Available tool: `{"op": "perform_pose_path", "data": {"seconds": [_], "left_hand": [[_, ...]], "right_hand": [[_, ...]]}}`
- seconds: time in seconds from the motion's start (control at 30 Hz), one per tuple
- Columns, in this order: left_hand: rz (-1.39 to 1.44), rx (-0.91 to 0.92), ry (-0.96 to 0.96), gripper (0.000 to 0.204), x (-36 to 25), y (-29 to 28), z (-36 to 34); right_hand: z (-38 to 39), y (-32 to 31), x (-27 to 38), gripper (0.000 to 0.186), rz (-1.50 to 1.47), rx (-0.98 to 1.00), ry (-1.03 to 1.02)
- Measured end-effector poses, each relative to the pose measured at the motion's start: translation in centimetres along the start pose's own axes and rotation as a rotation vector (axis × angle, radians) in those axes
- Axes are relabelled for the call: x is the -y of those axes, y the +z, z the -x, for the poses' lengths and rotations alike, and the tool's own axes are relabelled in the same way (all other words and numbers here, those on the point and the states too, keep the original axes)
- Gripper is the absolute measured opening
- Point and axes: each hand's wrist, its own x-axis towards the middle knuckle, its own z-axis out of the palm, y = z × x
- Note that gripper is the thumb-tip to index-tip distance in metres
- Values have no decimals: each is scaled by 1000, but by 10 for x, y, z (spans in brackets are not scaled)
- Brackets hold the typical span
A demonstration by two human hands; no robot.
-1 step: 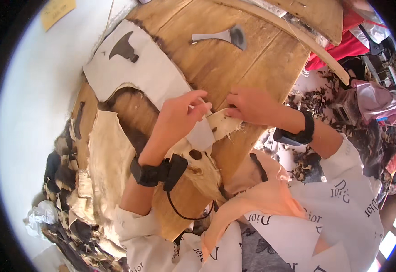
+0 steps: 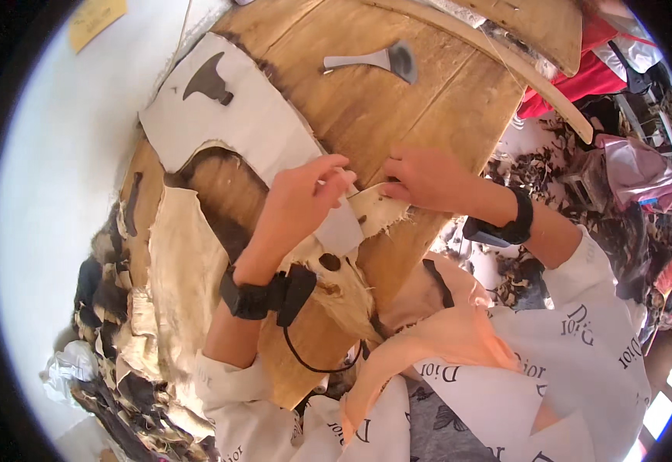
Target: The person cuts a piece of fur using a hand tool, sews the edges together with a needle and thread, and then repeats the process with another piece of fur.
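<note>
A pale hide (image 2: 186,254) with ragged, furry edges lies over the wooden board, with a white paper pattern (image 2: 266,115) flat beside and partly over it. My left hand (image 2: 305,192) is closed at the pattern's edge, thumb and fingers pinched together; what sits between them is too small to make out. To its right, my right hand (image 2: 424,181) has its fingers curled onto a corner of the hide (image 2: 382,208), pinching its edge. A dark curved blade head (image 2: 209,81) rests on the far end of the pattern.
Farther back on the wooden board (image 2: 382,115) lies a grey-handled tool with a flared dark end (image 2: 382,61). A long wooden strip (image 2: 536,81) runs along the far right. Dark fur scraps (image 2: 108,292) pile up at the left, and more scraps (image 2: 528,169) litter the floor at the right.
</note>
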Motion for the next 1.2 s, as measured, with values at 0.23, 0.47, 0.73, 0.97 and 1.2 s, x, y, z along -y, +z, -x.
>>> {"op": "perform_pose_path", "data": {"seconds": [0.23, 0.47, 0.73, 0.97, 1.2], "left_hand": [[-214, -160, 25, 23, 2, 0, 42], [-427, -166, 117, 37, 6, 23, 76], [-483, -185, 194, 25, 14, 32, 74], [345, -616, -160, 14, 16, -37, 57], [-206, -812, 53, 14, 12, -30, 60]], "right_hand": [[0, 0, -4, 29, -24, -5, -8], [-3, -31, -13, 24, -45, -310, 86], [-3, -57, -4, 13, -95, -482, -18], [-11, -50, 5, 12, -107, -469, -163], [-29, -35, 31, 10, -182, -312, -222]]}}
